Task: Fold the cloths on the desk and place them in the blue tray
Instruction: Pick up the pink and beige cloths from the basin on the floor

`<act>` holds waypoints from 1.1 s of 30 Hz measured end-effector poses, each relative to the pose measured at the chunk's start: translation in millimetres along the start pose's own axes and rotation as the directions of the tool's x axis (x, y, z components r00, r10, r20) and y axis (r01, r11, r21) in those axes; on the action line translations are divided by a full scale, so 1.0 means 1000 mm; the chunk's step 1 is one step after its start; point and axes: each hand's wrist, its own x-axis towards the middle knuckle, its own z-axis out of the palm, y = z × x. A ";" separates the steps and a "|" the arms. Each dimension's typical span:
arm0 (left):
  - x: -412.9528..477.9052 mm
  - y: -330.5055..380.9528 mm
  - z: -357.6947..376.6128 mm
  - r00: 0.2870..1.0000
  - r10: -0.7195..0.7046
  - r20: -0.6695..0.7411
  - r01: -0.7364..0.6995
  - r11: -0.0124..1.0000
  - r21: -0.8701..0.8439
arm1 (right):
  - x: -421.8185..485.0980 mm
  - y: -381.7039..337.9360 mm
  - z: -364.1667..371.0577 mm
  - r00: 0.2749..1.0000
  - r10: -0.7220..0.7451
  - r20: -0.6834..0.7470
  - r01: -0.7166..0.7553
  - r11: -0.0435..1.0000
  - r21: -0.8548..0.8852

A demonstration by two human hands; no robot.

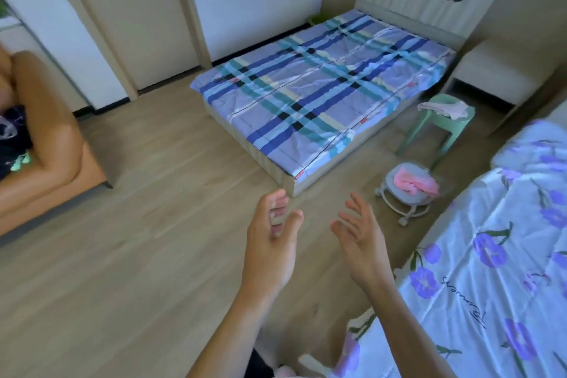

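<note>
Two empty hands, left hand (270, 242), right hand (362, 239), fingers spread, two stools.

left hand (271, 242): held out, fingers spread, holds nothing | right hand (363, 239): held out, fingers spread, holds nothing

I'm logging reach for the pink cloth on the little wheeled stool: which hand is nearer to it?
Right. The right hand hovers open just left of and below the pink cloth; the left hand is further left, also empty.

Bare floor (153, 224) ahead; plaid bed (322, 86), stools (408, 190) beyond.
</note>
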 end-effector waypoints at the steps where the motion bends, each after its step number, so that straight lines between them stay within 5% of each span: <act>1: 0.019 0.000 0.004 1.000 0.007 0.026 -0.007 1.000 -0.006 | 0.014 0.000 0.002 1.000 0.008 -0.024 -0.008 1.000 0.002; 7: 0.147 0.004 0.037 0.959 0.030 0.282 -0.030 1.000 -0.004 | 0.106 -0.012 0.010 0.962 0.055 -0.269 -0.057 0.998 0.000; 19: 0.318 0.040 0.188 0.729 0.048 0.682 -0.091 0.995 0.027 | 0.237 -0.013 -0.035 0.738 0.229 -0.635 -0.173 0.973 0.149; 25: 0.370 0.040 0.309 0.643 0.052 0.764 -0.130 0.991 0.042 | 0.330 0.025 -0.107 0.671 0.276 -0.688 -0.159 0.960 0.229; 33: 0.457 0.065 0.468 0.643 0.058 0.764 -0.193 0.977 0.088 | 0.470 0.050 -0.232 0.664 0.279 -0.694 -0.128 0.956 0.262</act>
